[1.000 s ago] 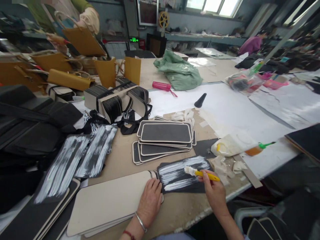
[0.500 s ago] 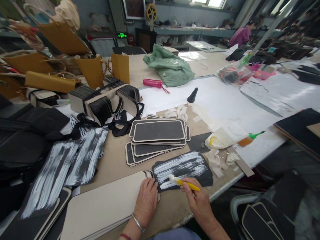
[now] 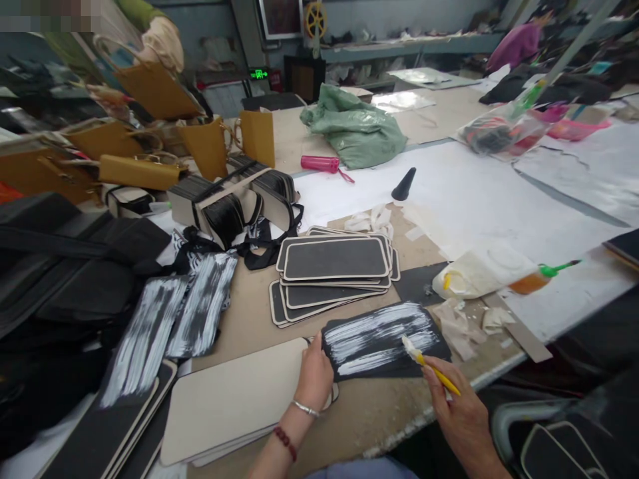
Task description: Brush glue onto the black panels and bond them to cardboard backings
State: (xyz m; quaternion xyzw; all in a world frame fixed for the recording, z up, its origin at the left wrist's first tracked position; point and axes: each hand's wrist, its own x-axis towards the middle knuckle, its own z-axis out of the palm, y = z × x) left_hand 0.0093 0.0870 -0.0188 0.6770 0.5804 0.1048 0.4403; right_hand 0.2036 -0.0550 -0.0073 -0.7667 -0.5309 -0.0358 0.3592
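Observation:
My right hand [image 3: 456,402] grips the yellow handle of a brush [image 3: 433,370], whose white-coated bristles touch a black panel [image 3: 389,339]. White streaks of a glue-like paste run lengthwise over this panel, with bare black along its lower and right edges. My left hand [image 3: 315,376] is at the panel's left edge, over the right end of a stack of beige boards [image 3: 234,396]; its fingers look closed on that edge, the tips partly hidden. Two more white-streaked black panels [image 3: 144,339] lie to the left. Behind, black panels with pale borders [image 3: 337,259] are stacked.
A plastic bag of white paste [image 3: 469,273] and an orange bottle with a green nozzle [image 3: 532,283] lie at right. Farther back are a black cone [image 3: 404,185], a pink cylinder [image 3: 319,163], a green bag [image 3: 357,130] and tan handbags [image 3: 142,171]. A co-worker [image 3: 162,40] handles one.
The brush has moved right along the black panel, leaving more white in its lower part. My left hand has turned and its fingers have drawn in at the panel's edge. The view has shifted.

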